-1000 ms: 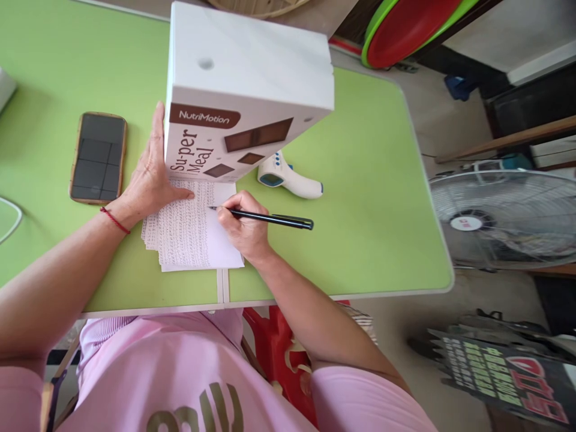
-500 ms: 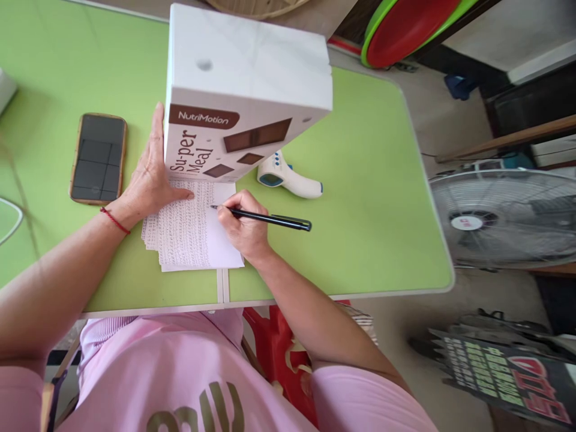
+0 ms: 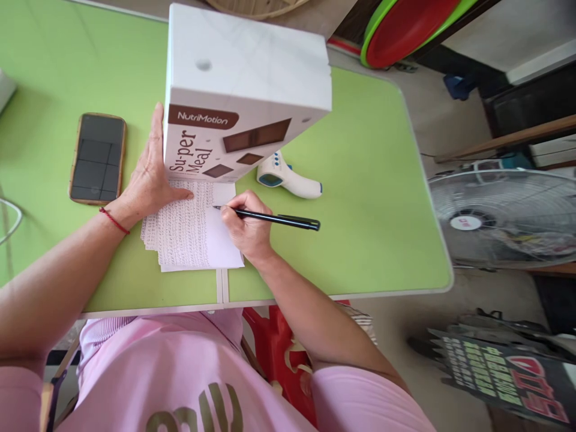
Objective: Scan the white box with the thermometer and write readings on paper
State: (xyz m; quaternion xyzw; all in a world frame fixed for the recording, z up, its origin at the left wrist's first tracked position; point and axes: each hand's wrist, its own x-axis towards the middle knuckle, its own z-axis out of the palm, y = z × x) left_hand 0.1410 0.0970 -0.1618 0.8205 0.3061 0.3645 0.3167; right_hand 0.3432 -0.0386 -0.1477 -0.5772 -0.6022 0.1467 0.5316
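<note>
Between the fingers of my right hand (image 3: 249,228) is a black pen (image 3: 288,221), its tip at the handwritten lines on a sheet of paper (image 3: 225,246). More sheets lie under that one, their edges showing at the left. My left hand (image 3: 150,177) is open, thumb stretched over the top of the writing and fingers along the left side of a white NutriMotion box (image 3: 247,66). The box stands upright just beyond the paper and hides whatever is behind it. A red string bracelet circles my left wrist.
A phone (image 3: 98,157) lies left of my left hand. Right of the box rests a white infrared thermometer (image 3: 290,177). The green table (image 3: 373,210) ends at a pale rim on the right. Beyond it are a fan (image 3: 499,222) and a printed bag (image 3: 504,372); a red chair (image 3: 274,342) is below.
My right hand and the pen have shifted slightly to the right across the paper. The left hand, box and sheets look unmoved.
</note>
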